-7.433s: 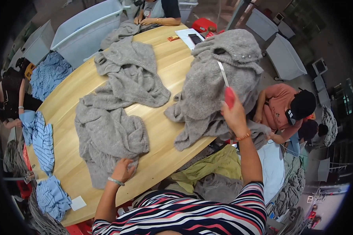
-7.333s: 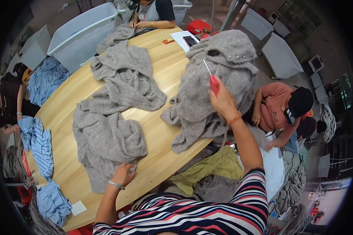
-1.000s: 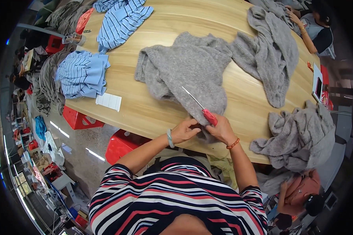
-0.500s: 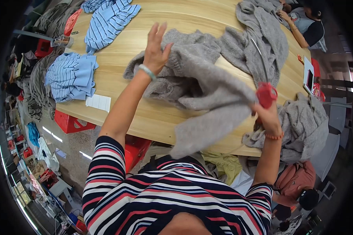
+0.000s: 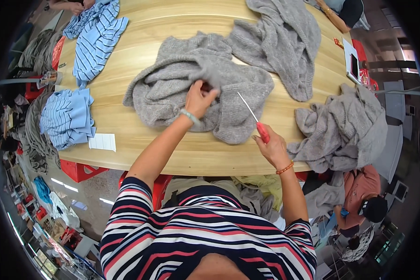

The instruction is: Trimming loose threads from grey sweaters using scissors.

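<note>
A grey knit sweater (image 5: 242, 84) lies bunched on the wooden table in front of me. My left hand (image 5: 200, 99) is at its middle, with fingers curled into the knit; a fold just above them is blurred. My right hand (image 5: 274, 148) is closed around red-handled scissors (image 5: 263, 133) at the sweater's right side. Their long thin metal blade points up and left over the grey knit, and my fingers hide much of the handle.
Another grey knit garment (image 5: 284, 42) lies beyond, and a grey pile (image 5: 343, 128) sits at right. Blue striped garments (image 5: 67, 116) and a white card (image 5: 102, 142) are at left. A phone (image 5: 354, 66) rests near the right edge. Other people's arms (image 5: 335, 16) show at the far corners.
The sweater part that my right hand held up now lies on the table. My left hand has come down from open onto the knit. The scissors have swung from upright toward the sweater.
</note>
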Motion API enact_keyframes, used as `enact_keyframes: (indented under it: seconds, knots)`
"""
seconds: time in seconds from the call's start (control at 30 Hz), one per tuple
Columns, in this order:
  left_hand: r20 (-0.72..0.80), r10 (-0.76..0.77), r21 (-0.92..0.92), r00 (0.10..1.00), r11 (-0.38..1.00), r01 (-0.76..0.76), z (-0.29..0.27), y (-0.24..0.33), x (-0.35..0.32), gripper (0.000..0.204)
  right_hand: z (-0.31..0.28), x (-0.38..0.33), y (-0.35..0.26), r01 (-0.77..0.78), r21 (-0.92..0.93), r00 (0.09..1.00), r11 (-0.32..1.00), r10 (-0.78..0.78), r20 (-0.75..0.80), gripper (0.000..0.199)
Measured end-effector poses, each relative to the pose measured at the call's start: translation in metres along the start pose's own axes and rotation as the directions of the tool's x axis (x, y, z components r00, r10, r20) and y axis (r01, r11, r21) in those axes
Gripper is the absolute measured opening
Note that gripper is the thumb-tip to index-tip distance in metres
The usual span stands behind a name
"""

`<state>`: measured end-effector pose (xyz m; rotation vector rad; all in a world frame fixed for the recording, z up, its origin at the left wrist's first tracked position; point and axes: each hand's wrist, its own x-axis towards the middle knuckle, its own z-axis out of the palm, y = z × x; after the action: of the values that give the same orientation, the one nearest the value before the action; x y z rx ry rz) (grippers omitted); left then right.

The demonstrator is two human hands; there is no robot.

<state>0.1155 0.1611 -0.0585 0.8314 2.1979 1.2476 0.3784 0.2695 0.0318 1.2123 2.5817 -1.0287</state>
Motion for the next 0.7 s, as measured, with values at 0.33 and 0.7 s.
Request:
enact_keyframes:
  seconds: [0.33, 0.7]
  knots:
    - [0.284, -0.455, -0.662, 0.844, 0.544, 0.516, 0.004, 0.005, 0.061, 0.016, 0.038, 0.117, -0.006, 0.398, 0.245, 0.898, 0.884, -0.322, -0.298, 0.063]
    - [0.011, 0.054, -0.277, 0.998, 0.960, -0.049, -0.012, 0.010, 0.065, 0.033, -0.031, -0.012, 0.084, -0.126, -0.240, 0.980, 0.963, 0.159, 0.120, 0.031]
